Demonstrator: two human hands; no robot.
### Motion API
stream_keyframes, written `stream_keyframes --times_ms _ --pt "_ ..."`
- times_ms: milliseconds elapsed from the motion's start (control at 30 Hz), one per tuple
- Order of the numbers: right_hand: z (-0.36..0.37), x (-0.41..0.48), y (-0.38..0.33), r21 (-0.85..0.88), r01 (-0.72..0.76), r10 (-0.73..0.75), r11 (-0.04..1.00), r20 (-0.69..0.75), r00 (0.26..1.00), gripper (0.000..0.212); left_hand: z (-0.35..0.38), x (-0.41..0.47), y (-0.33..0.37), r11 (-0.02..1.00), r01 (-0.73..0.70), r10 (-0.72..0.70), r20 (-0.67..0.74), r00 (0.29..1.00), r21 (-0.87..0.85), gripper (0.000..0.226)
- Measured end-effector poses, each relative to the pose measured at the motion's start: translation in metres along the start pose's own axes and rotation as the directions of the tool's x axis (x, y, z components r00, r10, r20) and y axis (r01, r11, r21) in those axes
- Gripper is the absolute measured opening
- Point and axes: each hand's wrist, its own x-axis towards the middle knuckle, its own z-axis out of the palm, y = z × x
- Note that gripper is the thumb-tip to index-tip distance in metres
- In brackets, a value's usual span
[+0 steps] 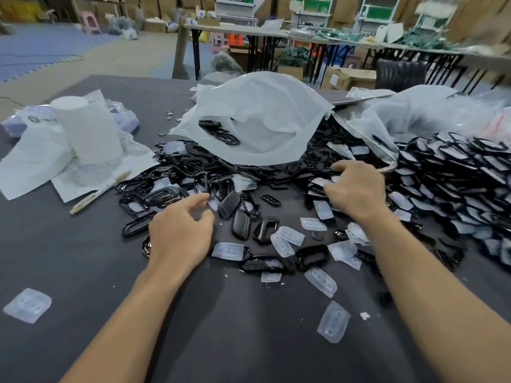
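Note:
A heap of black plastic key-fob shells and frames [193, 175] lies on a dark grey table [55, 258], mixed with translucent rubber button pads [290, 236]. My left hand [179, 233] hovers over the near edge of the heap with loosely curled fingers, holding nothing; a black shell [229, 204] lies just right of its fingertips. My right hand [356, 186] reaches into the pile further right, fingers curled onto black parts with white pads; what it grips is hidden under the fingers.
A big white plastic bag [262, 120] with a few black frames inside lies behind the heap. Stacked assembled fobs [456, 175] fill the right side. White paper sheets and a white roll [88, 128] sit at left, with a stray pad [27, 305] near the front left.

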Motion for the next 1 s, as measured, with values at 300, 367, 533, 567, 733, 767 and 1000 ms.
stream_keyframes --times_ms 300,367,533,567,733,767,1000 --pt "0.060 -0.006 -0.063 0.086 0.161 -0.178 0.983 0.270 0.946 0.047 0.009 0.007 -0.014 0.921 -0.235 0.145 0.288 0.947 0.309 0.072" --pt "0.067 -0.004 -0.069 0.044 0.167 -0.173 0.985 0.258 0.951 0.046 0.009 0.009 -0.016 0.911 -0.232 0.131 0.293 0.947 0.342 0.072" --pt "0.073 -0.001 -0.078 0.009 0.155 -0.154 0.988 0.205 0.967 0.037 0.007 0.012 -0.018 0.878 -0.228 0.176 0.158 0.972 0.422 0.060" --pt "0.073 -0.002 -0.079 0.001 0.163 -0.160 0.987 0.205 0.966 0.037 0.007 0.014 -0.019 0.871 -0.227 0.181 0.145 0.973 0.436 0.054" --pt "0.080 -0.016 -0.080 -0.061 0.239 -0.221 0.969 0.217 0.951 0.030 0.001 0.017 -0.019 0.922 -0.195 0.190 0.047 0.981 0.333 0.035" --pt "0.083 -0.019 -0.080 -0.071 0.245 -0.225 0.967 0.209 0.952 0.028 0.000 0.017 -0.019 0.929 -0.203 0.195 0.057 0.979 0.310 0.041" --pt "0.084 -0.056 -0.089 0.225 0.033 -0.015 0.974 -0.085 0.996 0.021 -0.001 0.017 -0.019 0.899 -0.252 0.229 0.107 0.968 0.358 0.012"
